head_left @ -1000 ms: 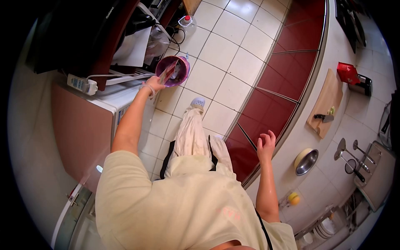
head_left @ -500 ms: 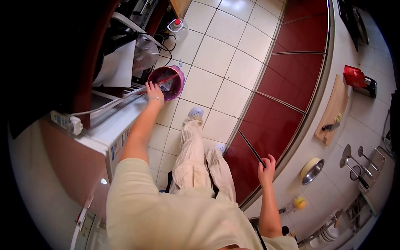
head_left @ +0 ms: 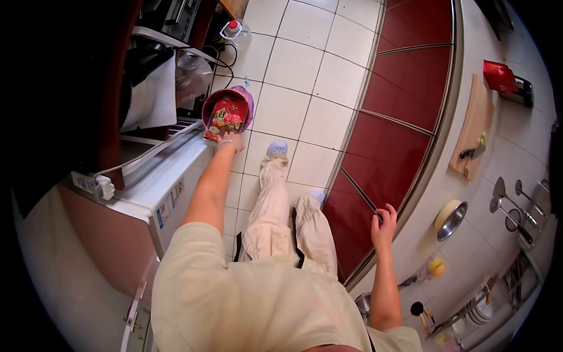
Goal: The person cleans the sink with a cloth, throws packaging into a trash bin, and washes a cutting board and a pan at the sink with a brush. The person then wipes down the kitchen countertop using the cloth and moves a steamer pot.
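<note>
Low over the purple bin, my left hand has its fingers at the near edge of a red printed package and grips it there. The package lies face up across the bin's mouth and hides most of the inside. My right hand hangs in front of the red cabinet doors, its fingers loosely bent and apart, with nothing in it.
A white-topped fridge stands at the left, with a clear jug beyond the bin. On the right-hand counter are a cutting board with a knife, a metal bowl and hanging utensils.
The package has turned from edge-on to face up over the bin, and my left hand has moved to its near side. My right hand stays beside the cabinets, fingers apart.
</note>
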Demonstrator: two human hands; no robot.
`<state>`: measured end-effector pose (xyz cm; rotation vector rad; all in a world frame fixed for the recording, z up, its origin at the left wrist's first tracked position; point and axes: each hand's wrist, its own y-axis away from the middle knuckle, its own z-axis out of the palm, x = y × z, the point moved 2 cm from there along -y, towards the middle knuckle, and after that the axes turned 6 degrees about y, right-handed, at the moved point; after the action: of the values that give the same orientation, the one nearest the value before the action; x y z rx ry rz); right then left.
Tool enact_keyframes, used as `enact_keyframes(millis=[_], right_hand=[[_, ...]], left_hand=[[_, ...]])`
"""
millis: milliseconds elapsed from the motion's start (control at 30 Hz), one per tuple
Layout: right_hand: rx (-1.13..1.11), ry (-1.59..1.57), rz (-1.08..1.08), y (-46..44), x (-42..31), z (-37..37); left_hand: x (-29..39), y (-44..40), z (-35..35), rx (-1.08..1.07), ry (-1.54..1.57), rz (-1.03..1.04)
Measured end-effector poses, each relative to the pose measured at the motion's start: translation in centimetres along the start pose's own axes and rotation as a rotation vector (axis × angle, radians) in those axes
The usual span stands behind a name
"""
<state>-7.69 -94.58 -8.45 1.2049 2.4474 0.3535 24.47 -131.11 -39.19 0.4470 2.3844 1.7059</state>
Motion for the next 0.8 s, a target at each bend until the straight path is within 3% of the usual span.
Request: enact_keyframes(millis=[200, 333, 367, 433, 500, 567, 633, 733, 800], right_hand=[[-0.133, 0.011, 0.042, 1.2, 3.5, 6.7], [-0.256, 0.064, 0.102, 1.4, 5.3, 11.7], [-0.281, 0.091, 0.119, 1.0, 5.4, 12.6], [-0.282, 0.101, 0.143, 0.2, 5.9, 14.6], [-0.286, 0.118, 0.183, -0.8, 6.3, 16.3], [-0.304, 0.118, 0.208, -1.8, 6.7, 17.6], [-0.310, 0.131, 0.208, -2.8, 6.8, 18.8], [-0.351, 0.048, 0.258, -4.0, 6.6, 20.0], [-0.370, 0.008, 0.292, -4.2, 6.7, 20.4]], left_hand=[[-5.8, -11.7, 5.3, 0.115, 0.196, -0.075], [-7.4, -20.2, 7.0, 0.128, 0.336, -0.023], [-6.7, -20.6, 5.6, 0.041, 0.364, -0.057], [-7.3, -25.2, 6.9, 0.147, 0.321, -0.031], [-8.3, -31.7, 7.5, 0.027, 0.386, 0.022], [-7.7, -33.3, 6.1, -0.127, 0.300, -0.007], [-8.1, -34.8, 5.3, 0.258, 0.317, 0.115], [-6.6, -33.0, 2.8, 0.050, 0.305, -0.058], [-7.0, -32.4, 4.0, -0.030, 0.387, -0.015]])
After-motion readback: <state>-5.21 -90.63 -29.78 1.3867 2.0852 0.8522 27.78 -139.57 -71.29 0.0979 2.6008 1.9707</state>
